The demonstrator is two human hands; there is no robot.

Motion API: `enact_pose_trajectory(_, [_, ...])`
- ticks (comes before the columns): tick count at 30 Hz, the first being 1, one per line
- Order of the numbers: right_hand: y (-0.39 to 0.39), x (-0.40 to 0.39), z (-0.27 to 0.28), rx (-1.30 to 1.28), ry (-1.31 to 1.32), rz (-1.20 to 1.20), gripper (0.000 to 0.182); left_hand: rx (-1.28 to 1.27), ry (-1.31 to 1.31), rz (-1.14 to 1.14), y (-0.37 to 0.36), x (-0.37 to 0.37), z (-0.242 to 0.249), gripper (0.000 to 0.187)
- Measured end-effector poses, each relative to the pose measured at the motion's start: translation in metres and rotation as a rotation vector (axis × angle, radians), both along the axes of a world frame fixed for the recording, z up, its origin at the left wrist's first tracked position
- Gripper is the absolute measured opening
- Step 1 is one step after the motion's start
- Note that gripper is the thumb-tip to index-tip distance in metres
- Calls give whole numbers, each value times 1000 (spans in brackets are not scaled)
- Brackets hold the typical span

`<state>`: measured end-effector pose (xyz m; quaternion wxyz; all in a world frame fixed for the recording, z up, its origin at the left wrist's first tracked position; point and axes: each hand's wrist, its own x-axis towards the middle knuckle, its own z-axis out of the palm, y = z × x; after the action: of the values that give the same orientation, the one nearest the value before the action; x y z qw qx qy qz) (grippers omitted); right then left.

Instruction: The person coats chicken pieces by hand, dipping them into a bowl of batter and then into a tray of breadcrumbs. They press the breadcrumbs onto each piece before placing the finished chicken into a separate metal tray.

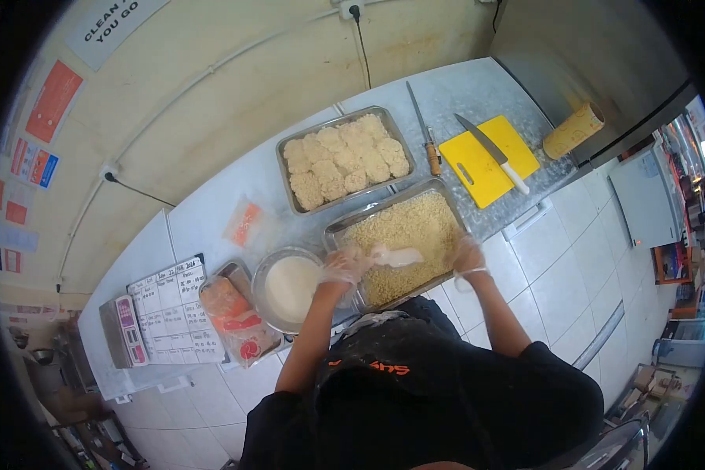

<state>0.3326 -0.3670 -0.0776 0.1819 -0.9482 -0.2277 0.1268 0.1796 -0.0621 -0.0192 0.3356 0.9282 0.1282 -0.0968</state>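
A metal tray of pale crumbs (415, 223) lies in front of me. On the crumbs rests a whitish, wet-looking piece (399, 257). My left hand (343, 268), in a clear plastic glove, is at the tray's left side with its fingers closed on the end of this piece. My right hand (468, 257), also gloved, is over the tray's right edge; its fingers are blurred against the crumbs. Left of the tray stands a round bowl of creamy white batter (292, 288). Behind, another metal tray holds several crumb-coated pieces (345, 160).
A yellow cutting board (478, 188) with a knife (489, 146) lies at the right, beside a long sharpening rod (420, 117) and a roll of film (573, 131). Left are a tray with bagged pink pieces (231, 309), a written chart (172, 313) and a scale (131, 329).
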Motion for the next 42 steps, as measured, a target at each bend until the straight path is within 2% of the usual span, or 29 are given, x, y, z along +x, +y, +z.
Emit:
enact_pose_trajectory(2, [12,-24,-8,-113,-282,44,57,1,65,43,-11,-8,15,39])
enact_pose_trajectory(4, [25,-33,-23,-179,-262,25,60,-130,135,116,-8,-23,28,34])
enact_pose_trajectory(6, [45,-23,-50,-182,48,-61,61,-182,154,200,-1,-45,53,32])
enact_pose_trajectory(7, [39,-10,-90,-12,98,-31,71,-168,129,242,4,-55,71,32])
enact_pose_trajectory(8, [40,-3,-86,29,194,41,70,-155,101,286,11,-66,80,33])
enact_pose_trajectory(10, [42,12,-57,99,385,197,68,-191,34,451,34,-98,64,34])
enact_pose_trajectory(12, [69,11,24,72,443,376,66,-233,117,689,51,-119,73,40])
enact_pose_trajectory(13, [82,12,48,57,471,467,65,-154,53,712,63,-134,66,39])
enact_pose_trajectory(15, [94,20,46,256,719,426,65,8,-82,762,82,-163,45,37])
enact_pose_trajectory(16, [101,25,42,357,843,404,65,85,-60,811,78,-163,67,36])
enact_pose_trajectory(18, [98,59,11,189,452,528,65,245,-13,905,76,-171,112,34])
enact_pose_trajectory(19, [94,73,-7,109,253,584,64,300,-63,962,86,-190,95,37])
enact_pose_trajectory(21, [88,83,-37,-69,48,572,60,412,-167,1074,115,-241,32,44])
enact_pose_trajectory(22, [87,82,-47,-157,-56,561,58,482,-146,1069,118,-248,16,46])
enact_pose_trajectory(23, [94,72,-53,-323,-230,670,56,550,-122,1064,118,-254,2,49])
enact_pose_trajectory(24, [98,68,-54,-248,-43,636,55,618,-94,1055,117,-260,-5,51])
enact_pose_trajectory(26, [105,65,-57,-103,329,553,55,441,87,1115,99,-238,11,61])
enact_pose_trajectory(27, [110,62,-52,-57,369,647,55,350,176,1140,93,-231,16,66])
enact_pose_trajectory(29, [128,49,-17,24,452,846,56,494,181,1083,96,-246,-23,75])
enact_pose_trajectory(31, [143,4,-3,13,322,870,61,618,168,1039,104,-267,-94,84])
enact_pose_trajectory(33, [142,-36,-38,-32,-155,921,72,552,289,1046,94,-261,-88,83])
enact_pose_trajectory(35, [151,-49,-35,-166,-170,897,80,525,387,1022,86,-253,-79,84])
enact_pose_trajectory(36, [160,-51,-31,-231,-183,887,83,541,354,1019,91,-252,-85,85])
enact_pose_trajectory(38, [172,-55,-19,-239,-232,953,87,563,313,1005,89,-263,-102,88])
enact_pose_trajectory(42, [169,-45,-29,-84,-220,918,88,511,385,1013,97,-254,-86,90])
